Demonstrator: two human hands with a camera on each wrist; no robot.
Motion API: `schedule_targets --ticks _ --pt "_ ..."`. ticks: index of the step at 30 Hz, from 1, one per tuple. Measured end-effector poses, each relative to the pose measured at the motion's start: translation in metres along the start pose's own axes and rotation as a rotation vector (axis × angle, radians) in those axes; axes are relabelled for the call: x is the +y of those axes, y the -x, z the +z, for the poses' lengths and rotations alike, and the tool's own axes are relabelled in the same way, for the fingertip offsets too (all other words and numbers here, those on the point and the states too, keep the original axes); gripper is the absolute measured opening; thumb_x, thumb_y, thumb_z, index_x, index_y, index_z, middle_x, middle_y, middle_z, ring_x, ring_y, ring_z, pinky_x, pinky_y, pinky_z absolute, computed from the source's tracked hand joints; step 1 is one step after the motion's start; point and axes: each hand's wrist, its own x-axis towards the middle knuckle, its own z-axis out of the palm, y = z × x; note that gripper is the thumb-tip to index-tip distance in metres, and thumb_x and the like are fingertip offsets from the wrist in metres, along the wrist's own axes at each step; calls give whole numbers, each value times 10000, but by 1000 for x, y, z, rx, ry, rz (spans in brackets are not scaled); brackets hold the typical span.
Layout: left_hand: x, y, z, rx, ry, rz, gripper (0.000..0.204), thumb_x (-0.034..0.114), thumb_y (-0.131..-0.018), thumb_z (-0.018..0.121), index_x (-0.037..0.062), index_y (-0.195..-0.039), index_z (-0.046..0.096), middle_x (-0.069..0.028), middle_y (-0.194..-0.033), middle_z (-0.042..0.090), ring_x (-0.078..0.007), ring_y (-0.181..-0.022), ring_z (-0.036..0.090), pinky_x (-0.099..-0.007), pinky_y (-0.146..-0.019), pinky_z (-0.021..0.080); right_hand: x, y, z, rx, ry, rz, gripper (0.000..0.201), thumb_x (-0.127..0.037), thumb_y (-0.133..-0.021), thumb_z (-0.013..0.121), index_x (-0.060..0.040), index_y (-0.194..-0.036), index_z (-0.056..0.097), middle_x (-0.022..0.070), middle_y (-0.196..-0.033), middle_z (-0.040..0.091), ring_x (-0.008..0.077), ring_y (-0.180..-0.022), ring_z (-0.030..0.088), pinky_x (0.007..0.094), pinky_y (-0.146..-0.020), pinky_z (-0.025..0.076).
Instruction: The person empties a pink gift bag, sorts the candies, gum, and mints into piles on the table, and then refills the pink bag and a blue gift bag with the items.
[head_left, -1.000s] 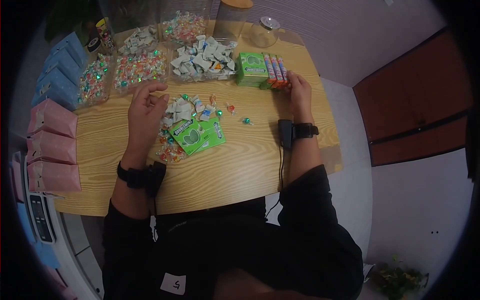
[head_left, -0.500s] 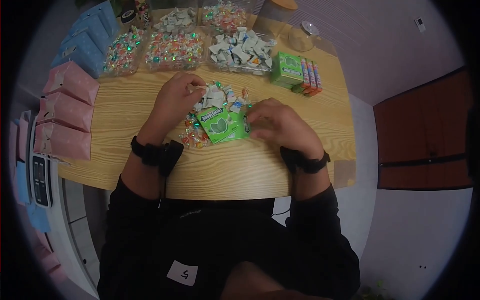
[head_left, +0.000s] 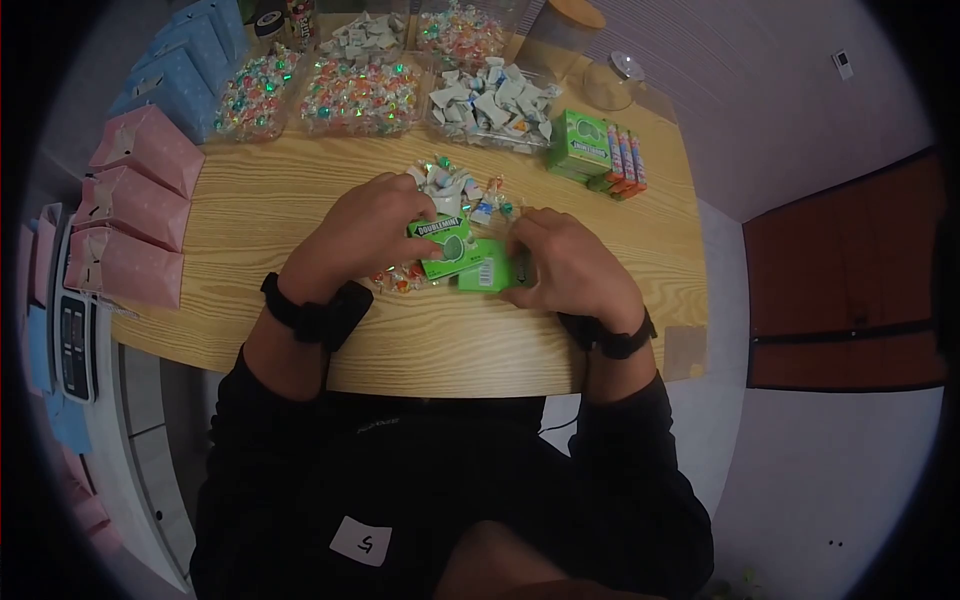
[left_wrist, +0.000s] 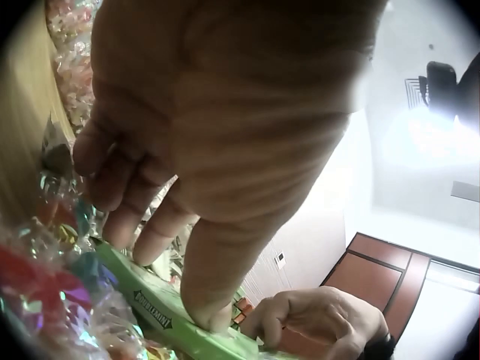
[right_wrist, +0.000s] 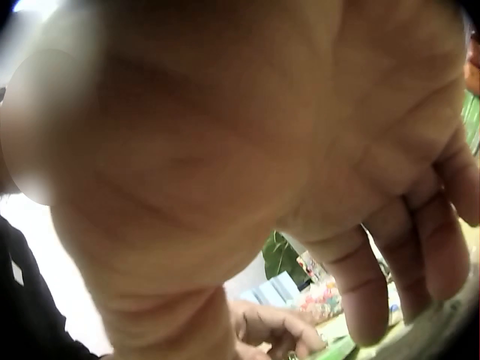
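Observation:
My left hand [head_left: 375, 230] grips a green Doublemint gum box [head_left: 452, 252], thumb on one side and fingers on the other. In the left wrist view the thumb presses on the same gum box [left_wrist: 169, 311]. A second green gum box [head_left: 478, 278], barcode side up, lies partly under the first. Around its right end my right hand [head_left: 580, 262] curls, fingers at the far edge and thumb at the near one. Wrapped candies [head_left: 400, 278] and white-wrapped sweets [head_left: 447, 190] lie beneath and behind the boxes.
Clear trays of wrapped candies [head_left: 360, 95] and white-wrapped sweets [head_left: 495, 105] line the back. Right of them stand a green gum box [head_left: 580, 145], orange-red packs [head_left: 627, 165] and glass jars [head_left: 610, 85]. Pink bags [head_left: 125, 265] and blue bags [head_left: 165, 95] stand at the left.
My right hand has left the packs at the back right and come to the second gum box. My left hand has moved onto the first box. The second box's barcode now shows.

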Motion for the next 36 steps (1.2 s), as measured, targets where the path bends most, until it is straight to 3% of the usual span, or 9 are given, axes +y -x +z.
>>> schedule_targets --ticks 4,8,12,20,22,26,31,34,36 --pt "4 1 1 -90 -77 -72 489 360 -668 834 22 -977 661 -132 -899 616 -308 -899 599 -398 -768 476 10 19 -25 -99 -175 102 366 -232 -600 830 -32 -822 619 116 -797 613 288 -777 609 362 -693 496" --pt "5 1 8 -107 -105 -76 517 380 -663 829 13 -984 659 -152 -909 627 -325 -899 598 -405 -773 474 25 25 -32 -75 -484 164 440 -261 -618 839 -21 -910 615 105 -808 618 250 -783 621 331 -693 497" --pt "10 -1 7 -116 -113 -112 427 322 -716 798 5 -960 651 -162 -844 650 -332 -852 618 -423 -746 472 0 6 -15 -34 -454 212 495 -303 -644 843 -15 -973 611 120 -848 625 268 -806 625 355 -706 502" --pt "7 -2 13 -69 71 -222 276 243 -845 689 1 -961 626 -176 -792 656 -326 -727 639 -408 -669 481 -19 -12 33 120 23 88 703 -429 -605 867 23 -1081 614 185 -971 615 355 -957 595 419 -873 468" --pt "10 -2 15 -19 141 -216 271 192 -836 703 4 -1018 632 -150 -824 680 -251 -731 655 -354 -662 488 -18 -13 37 116 10 97 734 -442 -593 870 33 -1090 610 190 -972 610 357 -964 587 424 -884 459" --pt "11 -2 18 -42 401 -178 347 198 -777 741 2 -1051 657 -168 -896 694 -289 -843 679 -382 -736 510 -13 -13 43 152 -40 69 654 -413 -632 865 30 -1043 617 185 -955 594 340 -917 573 405 -836 465" --pt "16 -7 8 -194 653 -205 401 122 -735 792 -46 -1061 631 -118 -858 677 -138 -772 612 -299 -708 492 -10 -11 18 72 -252 221 424 -296 -674 863 -2 -897 654 127 -820 617 299 -833 570 386 -727 470" --pt "16 -7 16 -91 893 -78 356 137 -749 791 -28 -1023 634 -92 -854 657 -111 -757 586 -281 -691 480 -12 -6 4 186 -458 177 327 -229 -692 854 -15 -848 662 96 -755 612 263 -782 555 355 -683 465" --pt "23 -7 21 -83 940 -76 329 141 -753 788 -9 -1003 636 -84 -836 640 -120 -733 580 -283 -678 474 -15 -2 -1 404 -471 87 297 -193 -693 845 -20 -853 665 82 -780 621 239 -780 553 341 -683 464"
